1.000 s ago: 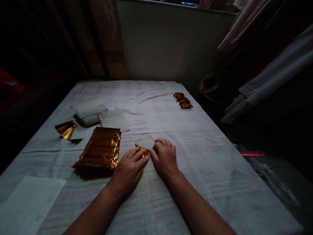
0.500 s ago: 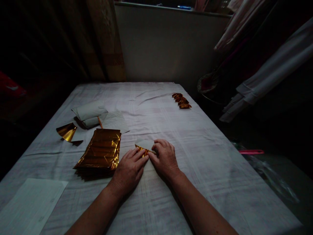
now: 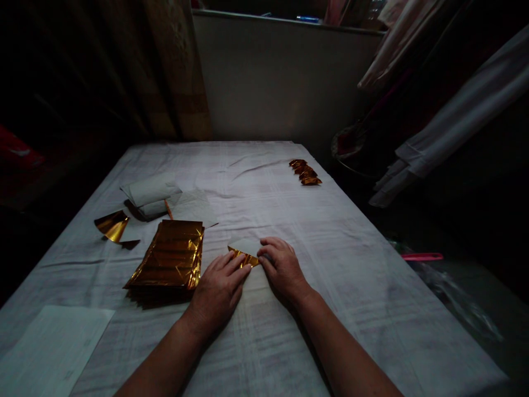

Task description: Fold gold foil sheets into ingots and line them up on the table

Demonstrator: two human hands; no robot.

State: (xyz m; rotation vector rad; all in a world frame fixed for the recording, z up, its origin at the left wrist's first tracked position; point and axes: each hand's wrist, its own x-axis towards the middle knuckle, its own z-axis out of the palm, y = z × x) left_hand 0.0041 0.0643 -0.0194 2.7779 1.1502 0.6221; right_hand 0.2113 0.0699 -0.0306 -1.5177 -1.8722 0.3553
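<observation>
A small sheet of gold foil paper (image 3: 251,259), partly folded and pale on its underside, lies on the cloth in front of me. Across its left part rests my left hand (image 3: 217,286), fingers stretched out and pressing it flat. My right hand (image 3: 285,270) is curled at the sheet's right corner, thumb and fingertips closed on it. Part of the fold is hidden under my left fingers. Just left of my left hand stands a thick stack of gold foil sheets (image 3: 173,253).
Several folded gold pieces (image 3: 306,173) sit in a row near the far right edge. A curled gold scrap (image 3: 112,225) and crumpled pale paper (image 3: 151,190) lie at left. A white sheet (image 3: 49,347) is at the near left. Clothes (image 3: 450,121) hang at right.
My right thumb has drawn back from my left fingers toward the sheet's right corner, so more gold foil shows between the hands. My left hand stays on the paper.
</observation>
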